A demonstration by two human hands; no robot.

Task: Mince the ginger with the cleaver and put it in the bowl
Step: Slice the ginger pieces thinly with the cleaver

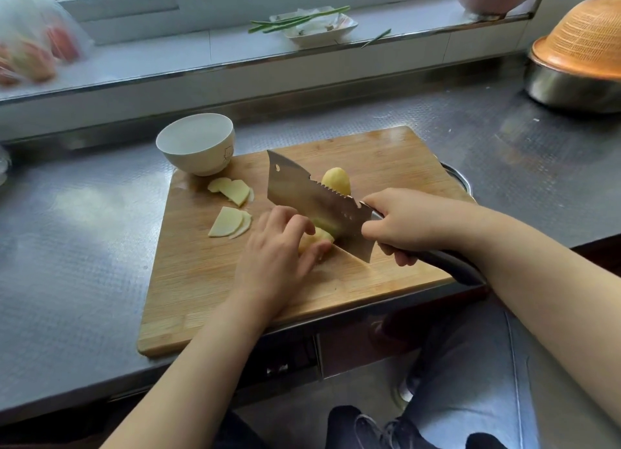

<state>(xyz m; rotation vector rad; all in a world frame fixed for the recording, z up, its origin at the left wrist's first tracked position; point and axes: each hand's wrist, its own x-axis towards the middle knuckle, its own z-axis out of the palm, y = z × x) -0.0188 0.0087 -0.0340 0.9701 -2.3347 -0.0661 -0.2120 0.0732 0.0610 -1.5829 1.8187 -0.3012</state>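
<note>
**A:** Where are we with the ginger?

**B:** Slicing stage, I'd say. The left hand [273, 251] has its fingers curled over a peeled ginger piece [316, 238] near the middle of the bamboo cutting board [386, 156]. The right hand [400, 223] is wrapped around the dark handle of the cleaver [312, 200], whose blade stands right against the left knuckles, its heel down near the board. A second ginger knob [336, 180] lies behind the blade, and two small fans of ginger slices [232, 190] lie to the left, near the white bowl [196, 143], which stands at the board's far left corner and looks empty.

**A:** So how should this cut go?

**B:** Keep the left fingertips tucked back so the knuckles guide the flat of the blade. Let the thumb stay behind the fingers; it sits close to the edge now. Thin, even slices will mince faster.

**A:** Any risk?

**B:** The piece is short and rounded, so it may roll. I'd lay a cut face down first. The board also overhangs the steel worktop [84, 230] edge slightly, so press straight down, not outward.

**A:** And after?

**B:** Stack the slices, cut slivers, then chop across.
</note>
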